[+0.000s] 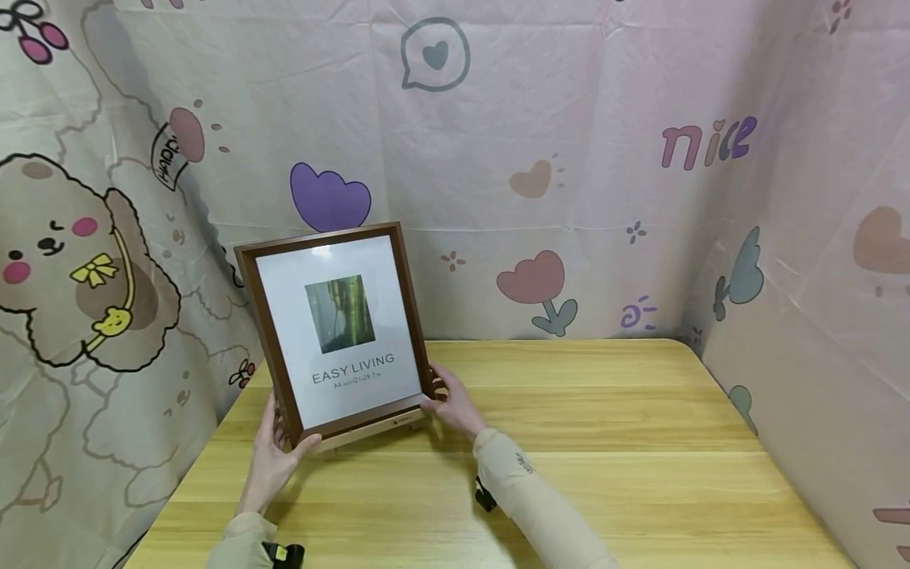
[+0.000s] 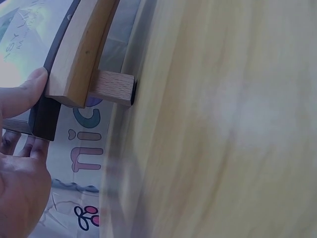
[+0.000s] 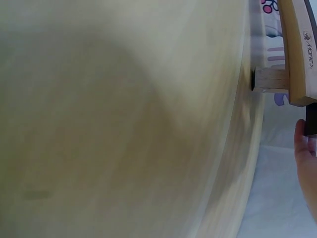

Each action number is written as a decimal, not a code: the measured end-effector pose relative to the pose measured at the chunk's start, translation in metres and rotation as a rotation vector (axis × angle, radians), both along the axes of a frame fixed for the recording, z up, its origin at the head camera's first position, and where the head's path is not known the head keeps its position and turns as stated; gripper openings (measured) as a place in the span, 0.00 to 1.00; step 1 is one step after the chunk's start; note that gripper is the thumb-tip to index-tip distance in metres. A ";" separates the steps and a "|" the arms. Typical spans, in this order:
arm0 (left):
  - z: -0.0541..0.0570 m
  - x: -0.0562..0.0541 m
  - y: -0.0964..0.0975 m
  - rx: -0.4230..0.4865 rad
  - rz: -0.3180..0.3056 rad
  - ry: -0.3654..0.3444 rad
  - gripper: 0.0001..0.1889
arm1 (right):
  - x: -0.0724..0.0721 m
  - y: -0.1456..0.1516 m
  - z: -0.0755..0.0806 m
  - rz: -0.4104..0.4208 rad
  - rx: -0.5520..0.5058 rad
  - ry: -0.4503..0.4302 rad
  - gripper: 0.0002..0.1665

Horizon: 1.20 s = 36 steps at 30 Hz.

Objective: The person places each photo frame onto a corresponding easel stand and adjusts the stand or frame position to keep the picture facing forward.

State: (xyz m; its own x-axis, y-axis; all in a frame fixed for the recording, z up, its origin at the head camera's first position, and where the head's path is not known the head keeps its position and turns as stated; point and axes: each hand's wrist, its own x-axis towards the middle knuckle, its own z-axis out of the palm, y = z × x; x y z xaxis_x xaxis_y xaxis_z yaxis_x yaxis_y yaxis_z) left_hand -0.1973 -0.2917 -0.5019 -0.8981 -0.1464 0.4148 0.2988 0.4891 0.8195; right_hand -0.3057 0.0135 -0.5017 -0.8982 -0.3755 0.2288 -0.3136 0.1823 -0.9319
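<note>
A brown picture frame [image 1: 355, 332] leans back on a light wooden tabletop easel [image 1: 366, 431], tilted slightly to the left in the head view. Its white insert reads "EASY LIVING" under a small green picture. My left hand [image 1: 273, 462] grips the lower left corner, thumb on the front and fingers behind the side. At the lower right corner my right hand [image 1: 455, 405] holds the frame's edge the same way. In the left wrist view, the easel's ledge [image 2: 74, 64] and a short wooden foot [image 2: 114, 87] show below the frame. The easel's back is hidden.
Everything stands on a pale wood-grain table [image 1: 604, 442] with a rounded far corner. A printed cloth [image 1: 455, 142] with hearts, flowers and a cartoon animal hangs behind and at both sides. Dark straps with small devices [image 1: 287, 553] sit on both wrists.
</note>
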 end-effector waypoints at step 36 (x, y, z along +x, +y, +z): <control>-0.002 0.000 -0.009 -0.079 0.029 -0.302 0.40 | 0.006 -0.003 -0.004 0.013 0.077 -0.012 0.50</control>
